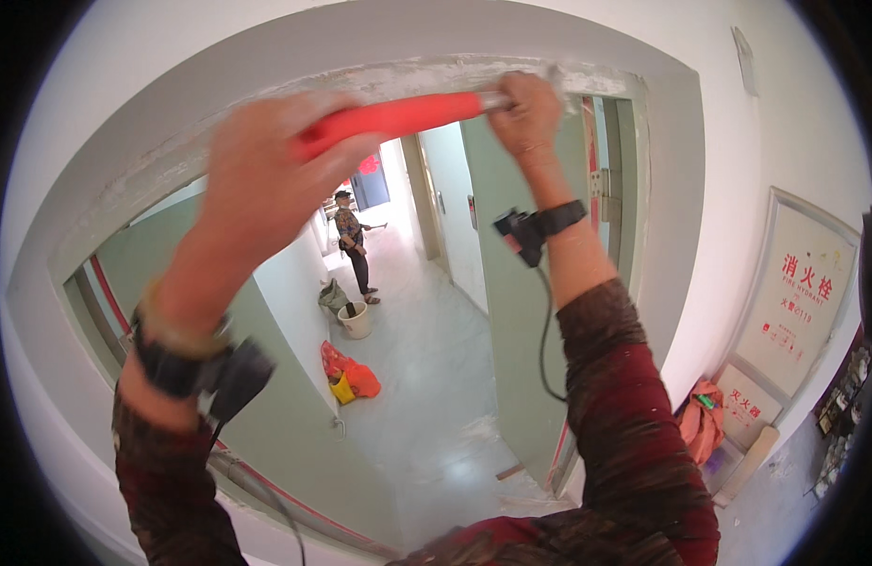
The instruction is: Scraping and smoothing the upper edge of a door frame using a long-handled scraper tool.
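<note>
Both arms are raised towards the top of a doorway. My left hand (pixel 266 163), blurred, is closed around the red grip of a hand tool (pixel 425 117) with a metal shaft. My right hand (pixel 529 110) grips the shaft at its other end, close to the head frame of the doorway (pixel 414 79), where the surface is patchy and rough. The tool's head is mostly hidden behind my right hand and blurred, so its kind is unclear. Straps with small black devices sit on both wrists, cables trailing from them.
Green door leaves (pixel 535 297) stand swung inward on both sides. Down the corridor, a person (pixel 351 237) holds a long tool beside a white bucket (pixel 354 320) and a sack (pixel 332 296). Red and yellow bags (pixel 354 378) lie nearer. A fire hydrant cabinet (pixel 796 290) is at right.
</note>
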`<state>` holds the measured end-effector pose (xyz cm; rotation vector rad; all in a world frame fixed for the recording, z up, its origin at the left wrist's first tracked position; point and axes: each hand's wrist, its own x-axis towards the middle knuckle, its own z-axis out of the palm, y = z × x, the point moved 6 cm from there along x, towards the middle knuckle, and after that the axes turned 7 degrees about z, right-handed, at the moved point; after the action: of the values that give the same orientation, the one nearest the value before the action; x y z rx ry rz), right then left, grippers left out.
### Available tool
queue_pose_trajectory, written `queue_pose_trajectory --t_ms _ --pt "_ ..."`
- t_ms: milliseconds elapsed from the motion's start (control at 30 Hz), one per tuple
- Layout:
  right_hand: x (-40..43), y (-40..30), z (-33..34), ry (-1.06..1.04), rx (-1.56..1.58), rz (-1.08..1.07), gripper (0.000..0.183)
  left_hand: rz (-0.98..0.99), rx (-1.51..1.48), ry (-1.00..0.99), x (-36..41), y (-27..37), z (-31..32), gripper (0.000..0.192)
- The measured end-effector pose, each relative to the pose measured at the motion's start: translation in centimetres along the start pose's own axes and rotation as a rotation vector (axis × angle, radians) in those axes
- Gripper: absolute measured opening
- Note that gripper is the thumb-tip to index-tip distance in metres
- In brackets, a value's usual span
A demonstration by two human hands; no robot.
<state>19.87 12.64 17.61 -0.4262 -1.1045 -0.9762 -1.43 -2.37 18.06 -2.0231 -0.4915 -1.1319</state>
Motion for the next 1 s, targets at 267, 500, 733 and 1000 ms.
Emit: queue_pose_trajectory --t_ms 267,500,733,1000 --pt "-0.4 2.7 -2.8 0.007 0.013 0.131 0.012 0.094 -0.016 -0.027 2.7 4.4 1.0 0.023" --pt "0.8 -7.1 0.9 -0.116 0.197 0.075 0.012 -0.064 0.104 0.058 -3.4 2.1 -6.6 0.025" --pt "0.1 7.9 -3.6 -0.018 -0.098 0.161 0.006 0.161 0.173 -0.045 5.9 1.7 5.8 0.029" --pt "-8.3 14.4 -9.4 -0.062 -0.061 0.466 0.018 0.265 -0.079 -0.078 5.4 8.9 14.2 0.022"
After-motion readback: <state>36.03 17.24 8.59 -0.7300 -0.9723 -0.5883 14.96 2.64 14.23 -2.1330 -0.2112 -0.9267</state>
